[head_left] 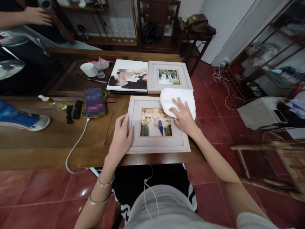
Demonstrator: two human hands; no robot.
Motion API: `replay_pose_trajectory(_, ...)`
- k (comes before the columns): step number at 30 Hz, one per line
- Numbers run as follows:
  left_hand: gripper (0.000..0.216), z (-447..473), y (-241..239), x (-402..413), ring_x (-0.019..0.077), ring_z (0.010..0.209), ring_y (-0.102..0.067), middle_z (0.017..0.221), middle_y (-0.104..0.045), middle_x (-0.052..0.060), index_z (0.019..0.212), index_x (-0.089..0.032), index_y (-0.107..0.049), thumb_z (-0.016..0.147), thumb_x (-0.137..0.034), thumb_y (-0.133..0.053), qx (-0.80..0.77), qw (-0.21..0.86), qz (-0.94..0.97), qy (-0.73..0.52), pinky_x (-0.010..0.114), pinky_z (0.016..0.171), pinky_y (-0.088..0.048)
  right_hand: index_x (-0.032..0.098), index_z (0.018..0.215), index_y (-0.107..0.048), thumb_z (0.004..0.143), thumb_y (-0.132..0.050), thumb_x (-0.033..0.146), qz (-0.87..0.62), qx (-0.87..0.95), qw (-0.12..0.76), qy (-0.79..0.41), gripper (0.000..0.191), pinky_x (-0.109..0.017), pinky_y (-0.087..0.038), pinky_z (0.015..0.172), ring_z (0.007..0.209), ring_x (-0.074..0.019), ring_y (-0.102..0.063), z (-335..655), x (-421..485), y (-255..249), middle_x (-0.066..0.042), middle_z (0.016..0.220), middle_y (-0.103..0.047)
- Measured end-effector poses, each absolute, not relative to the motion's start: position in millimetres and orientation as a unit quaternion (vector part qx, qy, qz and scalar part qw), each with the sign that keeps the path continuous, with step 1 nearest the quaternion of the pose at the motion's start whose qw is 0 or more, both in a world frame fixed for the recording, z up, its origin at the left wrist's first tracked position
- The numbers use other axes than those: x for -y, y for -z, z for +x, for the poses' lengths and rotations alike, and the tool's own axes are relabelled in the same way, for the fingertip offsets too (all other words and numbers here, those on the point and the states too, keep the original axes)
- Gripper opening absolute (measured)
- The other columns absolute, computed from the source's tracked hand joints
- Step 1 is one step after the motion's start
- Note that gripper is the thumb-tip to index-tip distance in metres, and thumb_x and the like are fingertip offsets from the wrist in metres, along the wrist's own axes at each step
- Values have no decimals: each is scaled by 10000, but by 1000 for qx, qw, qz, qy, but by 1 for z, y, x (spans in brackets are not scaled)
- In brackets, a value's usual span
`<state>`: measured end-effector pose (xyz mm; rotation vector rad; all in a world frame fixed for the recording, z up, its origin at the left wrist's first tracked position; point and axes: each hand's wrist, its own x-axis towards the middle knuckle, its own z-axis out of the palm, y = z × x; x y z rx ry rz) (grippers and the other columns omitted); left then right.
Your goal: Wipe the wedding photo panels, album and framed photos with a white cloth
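A light wooden picture frame (133,144) with a wedding photo (156,124) in its middle lies flat near the table's front edge. My left hand (121,133) grips its left side, with the thumb along the edge. On the frame's upper right corner, my right hand (183,116) presses a folded white cloth (182,97), fingers bent into the fabric. That corner is hidden under the cloth. Just behind lies a second framed photo (152,86), close to the cloth. To its left is a white-bordered photo panel (133,65) showing people in dark and white clothes.
Left on the wooden table (114,152) are a phone (94,103) with a white cable (76,146), a dropper bottle (56,103), black straps (73,112), a white cup (88,69) and a blue shoe-like item (23,117). Another person's hand (38,16) shows at upper left.
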<state>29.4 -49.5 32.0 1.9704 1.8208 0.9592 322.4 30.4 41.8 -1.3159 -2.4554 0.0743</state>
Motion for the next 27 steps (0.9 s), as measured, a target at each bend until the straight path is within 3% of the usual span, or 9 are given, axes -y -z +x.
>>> replay_pose_trajectory(2,555,31,-28,48,288,1509,-256,1615,-268,165,1532,-173,-338,983,-218,-411,-574,146,728,-345,492,1225,-256,177,1221,-616,694,-433,-70,-459,873,161,-29,610,-723,-195,1176,1527,-369,-171,319,-32,-41,-130,1590,-390)
replay_pose_trajectory(4,543,30,-25,47,284,1545,-146,1667,-170,133,1521,-192,-360,981,-136,-351,-531,153,760,-342,529,1241,-199,176,1233,-615,697,-437,-67,-458,874,158,-25,615,-717,-174,1184,1530,-363,-168,319,-31,-40,-130,1578,-410)
replay_pose_trajectory(7,560,29,-25,48,284,1552,-99,1659,-233,97,1454,-202,-470,936,-49,-320,-505,168,779,-330,571,1234,-196,168,1242,-608,705,-430,-54,-462,872,162,-21,608,-703,-171,1191,1530,-352,-174,319,-29,-40,-137,1570,-422)
replay_pose_trajectory(11,585,28,-22,50,254,1548,-117,1663,-220,90,1432,-174,-507,901,-21,-314,-489,198,782,-332,533,1240,-211,144,1260,-600,703,-437,-29,-462,868,179,-11,606,-658,-180,1207,1519,-353,-217,319,-30,-40,-145,1545,-458)
replay_pose_trajectory(16,459,28,-13,46,237,1492,-325,1547,-446,148,1390,-137,-553,980,-140,-344,-503,192,770,-342,511,1227,-268,146,1282,-587,691,-445,-23,-457,867,197,5,631,-651,-222,1194,1506,-350,-259,320,-31,-37,-155,1523,-485)
replay_pose_trajectory(27,413,29,-14,46,222,1478,-350,1516,-492,114,1394,-205,-554,1027,-242,-369,-510,203,757,-355,492,1225,-273,164,1252,-599,706,-438,-31,-451,865,220,22,602,-655,-242,1189,1503,-334,-276,322,-31,-33,-161,1502,-508)
